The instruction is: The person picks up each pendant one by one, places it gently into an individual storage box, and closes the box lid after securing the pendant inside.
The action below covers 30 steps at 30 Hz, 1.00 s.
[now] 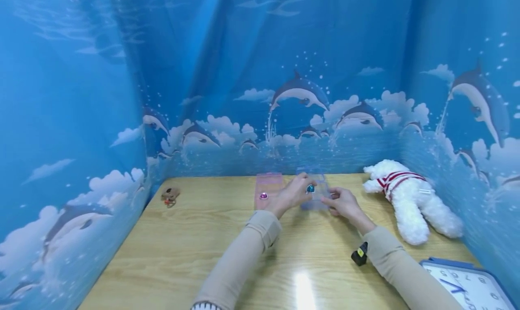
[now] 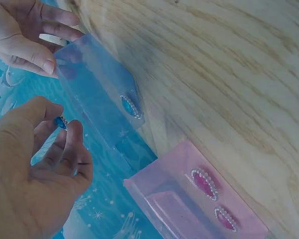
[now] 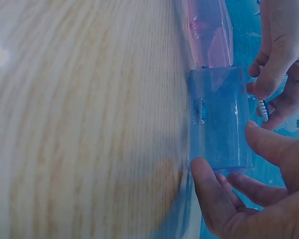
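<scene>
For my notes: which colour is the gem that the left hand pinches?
Blue gem, best seen in the head view.

Wooden table (image 1: pixel 195 260): pink box (image 1: pixel 268 190), blue box (image 1: pixel 314 197), plush dog (image 1: pixel 410 197), clock (image 1: pixel 471 285).

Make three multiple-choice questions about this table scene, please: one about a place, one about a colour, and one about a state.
1. Where is the white plush dog?
A. At the table's right side
B. Beside the keychain at the left
C. Inside the blue box

2. What colour is the gem pinched by the left hand?
A. Pink
B. Blue
C. Green

3. What is the right hand doing?
A. Resting flat on the clock
B. Hanging idle
C. Holding the blue clear box

Answers: 1 A, the head view shows it at the right wall. 2 B, the left wrist view shows a blue gem between the fingers. 3 C, its thumb and fingers clasp the box's end.
</scene>
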Each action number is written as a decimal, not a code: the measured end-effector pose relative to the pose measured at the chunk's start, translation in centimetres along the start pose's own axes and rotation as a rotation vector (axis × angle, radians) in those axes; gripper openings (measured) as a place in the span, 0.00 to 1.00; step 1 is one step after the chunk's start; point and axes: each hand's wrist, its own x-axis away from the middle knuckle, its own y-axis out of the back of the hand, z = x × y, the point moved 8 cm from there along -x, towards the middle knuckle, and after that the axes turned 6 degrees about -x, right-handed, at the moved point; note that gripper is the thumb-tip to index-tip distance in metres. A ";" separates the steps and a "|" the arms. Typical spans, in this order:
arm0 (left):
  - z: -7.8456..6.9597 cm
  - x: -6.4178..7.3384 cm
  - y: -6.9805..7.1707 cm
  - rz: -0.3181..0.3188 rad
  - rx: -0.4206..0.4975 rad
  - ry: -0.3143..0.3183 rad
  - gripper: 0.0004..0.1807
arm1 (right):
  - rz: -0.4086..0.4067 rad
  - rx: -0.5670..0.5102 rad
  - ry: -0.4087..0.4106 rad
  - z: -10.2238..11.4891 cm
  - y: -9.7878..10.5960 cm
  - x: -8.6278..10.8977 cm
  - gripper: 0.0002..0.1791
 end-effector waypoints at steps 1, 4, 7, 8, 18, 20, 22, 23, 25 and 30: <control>0.0 -0.1 -0.1 -0.001 -0.003 0.005 0.23 | 0.001 -0.004 -0.001 0.0 0.0 0.0 0.37; 0.0 -0.4 -0.3 0.008 -0.004 0.014 0.23 | 0.002 -0.004 -0.003 0.0 0.0 -0.1 0.37; -0.4 -0.7 -0.6 0.023 -0.001 0.007 0.23 | 0.002 -0.002 0.001 0.0 0.0 -0.1 0.38; -0.5 -0.7 -0.7 0.028 -0.002 0.002 0.23 | 0.004 0.000 0.003 0.0 0.0 0.0 0.38; -0.9 -1.4 -1.0 0.041 -0.030 0.027 0.21 | 0.009 -0.010 0.000 -0.2 -0.2 -0.1 0.37; -1.0 -1.5 -1.0 0.044 -0.042 0.022 0.21 | 0.004 -0.018 -0.006 -0.2 -0.1 -0.1 0.36; -1.1 -1.6 -1.1 0.047 -0.044 0.018 0.21 | 0.004 -0.021 -0.006 -0.2 -0.1 -0.2 0.36; -1.1 -1.6 -1.1 0.046 -0.041 0.015 0.21 | 0.005 -0.023 -0.006 -0.3 -0.1 -0.2 0.36; -1.1 -1.7 -1.1 0.049 -0.040 0.014 0.22 | 0.006 -0.026 -0.010 -0.3 -0.1 -0.2 0.36; -1.2 -1.9 -1.2 0.052 -0.035 0.010 0.21 | 0.007 -0.024 -0.011 -0.3 0.1 0.0 0.36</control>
